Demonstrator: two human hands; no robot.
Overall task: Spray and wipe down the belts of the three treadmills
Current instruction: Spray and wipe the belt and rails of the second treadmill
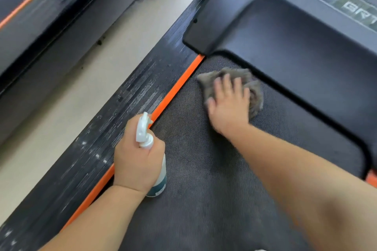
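Wiping is the step in hand: the right hand [228, 106] presses a crumpled grey cloth [256, 98] on the dotted-weave treadmill belt [204, 179] at one o'clock, fingers straight and slightly spread, just beside the smooth black motor cover [295, 57]. At seven o'clock the left hand [136, 166] curls its fingers round a white-nozzled spray bottle [143, 130]. The next strokes, I judge, should sweep down the belt.

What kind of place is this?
Probably a gym or fitness room: a dark textured treadmill belt with an orange edge strip, its black plastic motor cover, and a second black treadmill alongside.
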